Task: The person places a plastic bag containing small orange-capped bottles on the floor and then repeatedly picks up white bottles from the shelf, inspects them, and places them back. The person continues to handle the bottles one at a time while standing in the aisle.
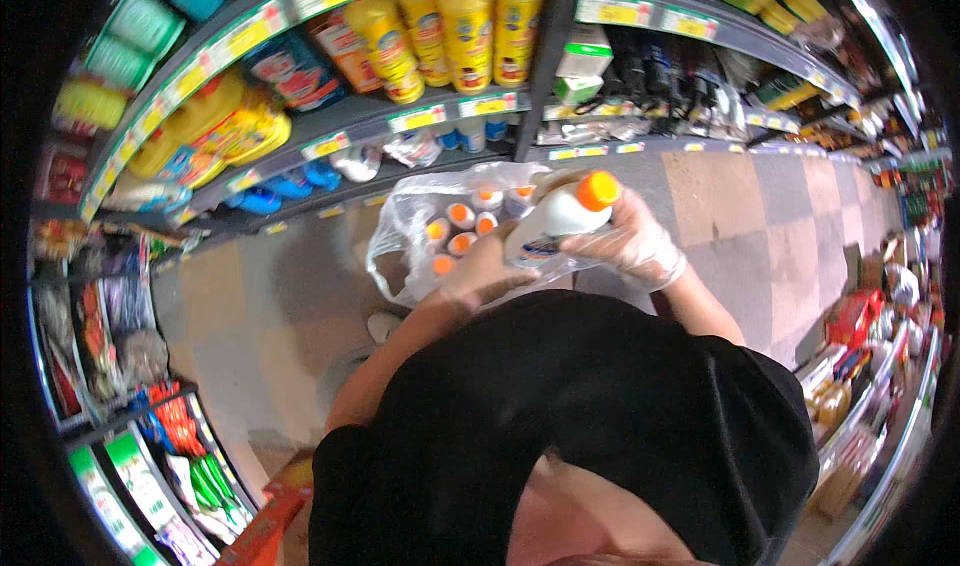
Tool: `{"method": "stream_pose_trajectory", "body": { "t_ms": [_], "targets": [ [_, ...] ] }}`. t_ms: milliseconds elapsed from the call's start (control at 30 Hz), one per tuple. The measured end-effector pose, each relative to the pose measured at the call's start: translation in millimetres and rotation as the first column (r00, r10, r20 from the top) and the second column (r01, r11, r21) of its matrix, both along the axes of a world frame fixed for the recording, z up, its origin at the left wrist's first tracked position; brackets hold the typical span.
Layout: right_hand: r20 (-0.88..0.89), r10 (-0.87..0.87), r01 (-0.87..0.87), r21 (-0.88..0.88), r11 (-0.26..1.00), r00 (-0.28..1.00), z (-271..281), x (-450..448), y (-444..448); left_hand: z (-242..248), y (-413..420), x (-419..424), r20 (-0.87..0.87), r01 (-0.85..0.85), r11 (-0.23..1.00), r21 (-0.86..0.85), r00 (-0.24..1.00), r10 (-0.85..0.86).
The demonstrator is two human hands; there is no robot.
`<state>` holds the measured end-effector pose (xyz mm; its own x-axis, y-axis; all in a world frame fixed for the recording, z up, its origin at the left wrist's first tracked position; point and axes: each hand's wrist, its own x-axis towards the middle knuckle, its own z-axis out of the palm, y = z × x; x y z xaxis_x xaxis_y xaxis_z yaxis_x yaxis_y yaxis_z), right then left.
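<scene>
A white plastic bottle (pixel 570 217) with an orange cap is tilted between my two hands, cap end up and to the right. My left hand (pixel 491 266) grips its lower part, beside a printed label. My right hand (pixel 630 247), in a thin clear plastic glove, holds the bottle from the right near its shoulder. Just beyond my left hand, a translucent plastic bag (pixel 405 213) stands open on the floor. Inside it, several white bottles (pixel 460 215) with orange caps stand close together. The bottoms of those bottles are hidden.
Shelving in front carries yellow bottles (pixel 466 33), yellow jugs (pixel 217 127) and boxes (pixel 585 52), with price tags (pixel 416 118) along its edges. A checkered tile floor (pixel 720 198) runs to the right. More goods (pixel 851 322) line the right side, and a rack (pixel 191 483) stands at lower left.
</scene>
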<state>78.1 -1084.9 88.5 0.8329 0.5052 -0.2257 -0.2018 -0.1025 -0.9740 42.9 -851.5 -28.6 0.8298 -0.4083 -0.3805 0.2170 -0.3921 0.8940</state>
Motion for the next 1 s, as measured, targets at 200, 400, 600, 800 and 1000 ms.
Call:
{"method": "stream_pose_trajectory", "body": {
  "t_ms": [200,400,600,800,1000],
  "targets": [
    [0.303,0.117,-0.093,-0.093,0.991,0.946,-8,-9,4,-24,9,-9,-0.057,-0.036,0.982,-0.184,0.998,0.026],
    [0.235,0.069,-0.07,-0.005,0.998,0.97,-5,-8,7,-33,10,-8,0.036,0.028,0.994,-0.108,0.999,-0.024],
    [0.138,0.036,-0.07,0.254,0.965,0.99,0,-4,18,-6,0,1,-0.044,-0.011,0.997,-0.082,0.999,0.008],
    [0.04,0.056,-0.067,0.404,0.912,0.998,7,2,25,-21,-3,6,-0.036,-0.038,0.995,-0.097,0.999,0.035],
    [0.114,0.023,-0.065,0.38,0.923,0.993,1,11,34,-18,-2,8,-0.041,-0.068,0.98,-0.189,0.997,0.061]
  ]
}}
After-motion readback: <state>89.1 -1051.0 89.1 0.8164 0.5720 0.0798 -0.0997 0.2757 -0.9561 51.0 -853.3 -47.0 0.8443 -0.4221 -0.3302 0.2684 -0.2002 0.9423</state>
